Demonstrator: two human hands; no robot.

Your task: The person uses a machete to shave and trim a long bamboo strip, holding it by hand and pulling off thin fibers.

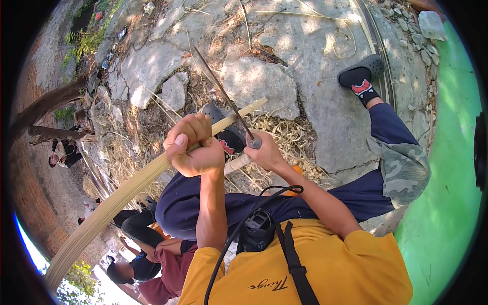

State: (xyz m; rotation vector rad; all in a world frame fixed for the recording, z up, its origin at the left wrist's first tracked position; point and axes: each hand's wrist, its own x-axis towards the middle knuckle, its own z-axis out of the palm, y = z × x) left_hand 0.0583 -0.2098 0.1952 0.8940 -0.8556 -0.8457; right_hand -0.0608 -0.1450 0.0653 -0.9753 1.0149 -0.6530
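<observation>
Here, bamboo strip (127, 190) inside left hand (190, 147) fist

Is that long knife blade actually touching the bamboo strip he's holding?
Touching. The head view shows the knife blade crossing the bamboo strip just beyond the left hand, no gap visible, while the right hand grips the handle.
</observation>
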